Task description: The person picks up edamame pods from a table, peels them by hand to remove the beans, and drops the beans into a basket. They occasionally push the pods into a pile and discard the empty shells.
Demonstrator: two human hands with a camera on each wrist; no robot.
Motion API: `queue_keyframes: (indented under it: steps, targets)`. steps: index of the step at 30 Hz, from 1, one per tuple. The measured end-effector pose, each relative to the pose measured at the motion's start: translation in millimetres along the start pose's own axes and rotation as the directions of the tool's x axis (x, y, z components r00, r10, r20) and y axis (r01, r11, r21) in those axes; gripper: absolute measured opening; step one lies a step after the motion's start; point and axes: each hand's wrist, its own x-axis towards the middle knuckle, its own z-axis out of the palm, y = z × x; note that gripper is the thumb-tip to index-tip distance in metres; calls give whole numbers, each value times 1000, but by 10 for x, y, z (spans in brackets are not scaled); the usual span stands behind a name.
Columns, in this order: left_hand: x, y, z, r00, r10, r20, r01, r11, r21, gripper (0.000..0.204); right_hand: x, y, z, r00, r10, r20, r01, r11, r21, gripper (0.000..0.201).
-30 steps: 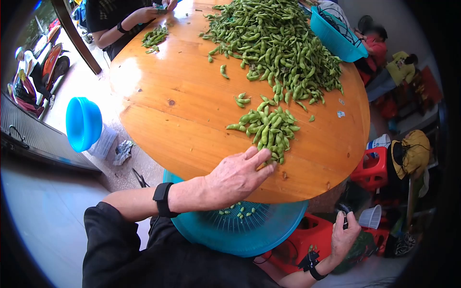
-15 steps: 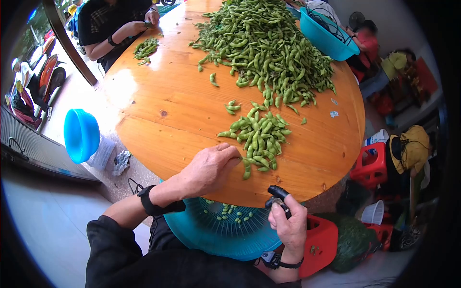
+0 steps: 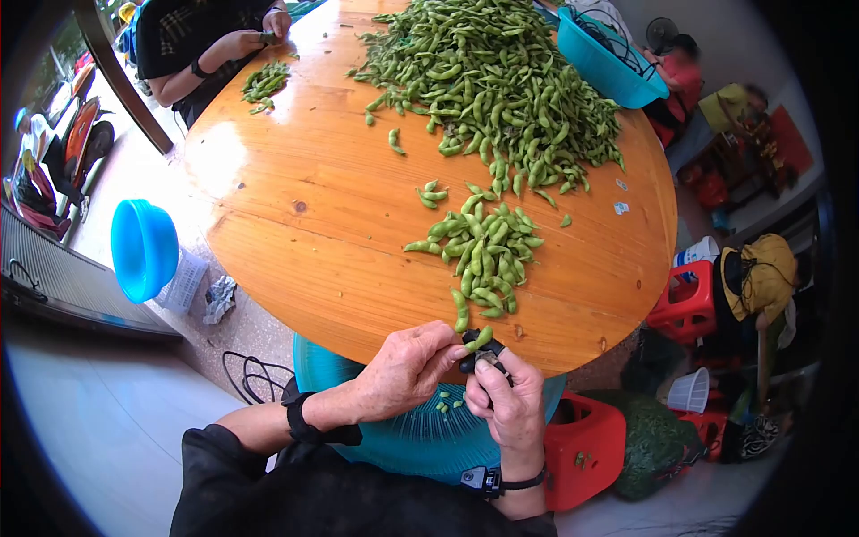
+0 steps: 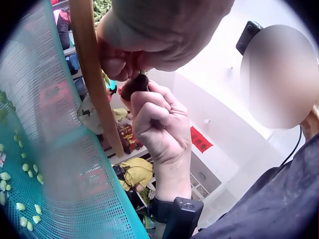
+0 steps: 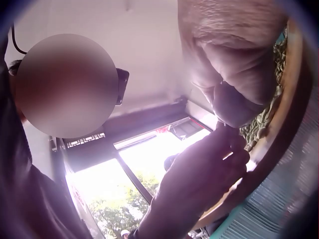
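My left hand pinches a green edamame pod at the table's near edge. My right hand meets it there, its black-covered fingertips gripping around the same pod, with a greyish piece showing by the thumb. In the left wrist view the right hand's other fingers are curled into the palm. A small heap of edamame pods lies just beyond the hands. Beneath them, a teal basket holds several shelled beans.
A large mound of edamame pods covers the far part of the wooden table, beside a teal basin. Another person handles something at the far left. A red stool stands on the right, blue basins on the left.
The left hand has drawn back from the small heap with a pod. The right hand has come in from the far right to meet it over the basket.
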Motion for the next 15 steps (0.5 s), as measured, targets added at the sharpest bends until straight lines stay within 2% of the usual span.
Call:
queue_keyframes:
  steps: [5, 7, 15]
  targets:
    - [-30, -18, 35, 995, 87, -40, -83, 992, 99, 7, -13, 4, -39, 1000, -2, -9, 2, 998, -58, 18]
    - [-42, -5, 38, 995, 88, -45, -82, 991, 109, 6, -33, 0, -80, 998, 2, 61, -1, 1000, -8, 24]
    - [-62, 58, 61, 990, 124, -64, -116, 986, 119, 5, -106, -28, -68, 997, -22, 68, 27, 998, -64, 28]
